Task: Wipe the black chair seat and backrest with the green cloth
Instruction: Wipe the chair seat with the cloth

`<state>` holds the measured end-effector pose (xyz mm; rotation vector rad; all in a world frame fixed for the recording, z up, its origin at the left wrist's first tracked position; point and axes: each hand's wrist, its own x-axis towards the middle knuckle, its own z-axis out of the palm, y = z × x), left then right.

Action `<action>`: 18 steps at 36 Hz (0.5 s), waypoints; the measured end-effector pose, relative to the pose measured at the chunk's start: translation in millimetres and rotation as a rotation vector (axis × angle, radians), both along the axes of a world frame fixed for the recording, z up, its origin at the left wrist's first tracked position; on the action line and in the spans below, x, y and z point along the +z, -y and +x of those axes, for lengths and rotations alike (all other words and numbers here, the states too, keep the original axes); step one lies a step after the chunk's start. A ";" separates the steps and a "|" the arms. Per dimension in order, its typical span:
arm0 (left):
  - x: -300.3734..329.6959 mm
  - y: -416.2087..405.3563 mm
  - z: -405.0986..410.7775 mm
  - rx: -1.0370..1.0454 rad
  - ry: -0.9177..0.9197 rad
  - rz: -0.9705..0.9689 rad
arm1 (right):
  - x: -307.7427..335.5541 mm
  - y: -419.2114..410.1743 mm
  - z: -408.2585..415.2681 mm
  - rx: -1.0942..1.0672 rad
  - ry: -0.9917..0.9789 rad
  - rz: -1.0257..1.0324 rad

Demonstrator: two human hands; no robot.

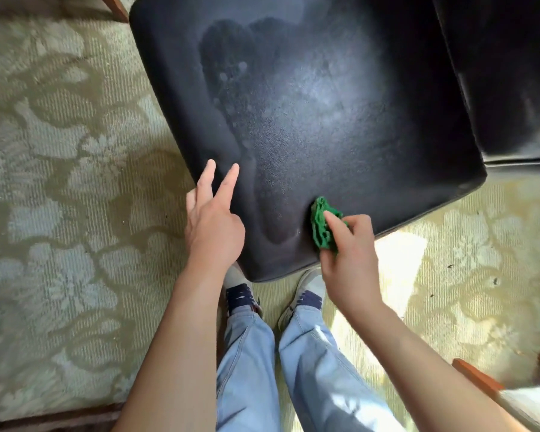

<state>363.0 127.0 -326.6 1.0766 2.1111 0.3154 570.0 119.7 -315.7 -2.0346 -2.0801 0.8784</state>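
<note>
head | right hand [348,244] pinches bunched green cloth [323,224] against near edge of black chair seat [309,120] | left hand [212,219] fingers straight, spread, resting at seat's left edge | backrest [512,73] at right | patterned carpet [60,182] below

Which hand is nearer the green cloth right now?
Right. The right hand grips the green cloth at the seat's near edge. The left hand is apart to the cloth's left, fingers straight over the seat.

One black chair seat [309,120], one green cloth [321,222], two hands [214,226] [351,244], two shoes [240,294] [306,294].
</note>
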 end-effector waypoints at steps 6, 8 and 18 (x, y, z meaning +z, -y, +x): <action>1.3 0.8 -6.4 -0.056 -0.018 0.001 | -6.6 29.9 -62.0 0.172 -0.041 -0.044; 1.3 0.0 -9.7 -0.077 -0.013 0.002 | -6.4 37.5 -74.2 0.235 -0.074 -0.075; 6.5 -4.3 -12.4 -0.068 0.007 -0.044 | 9.5 -44.3 -23.3 -0.082 -0.047 0.186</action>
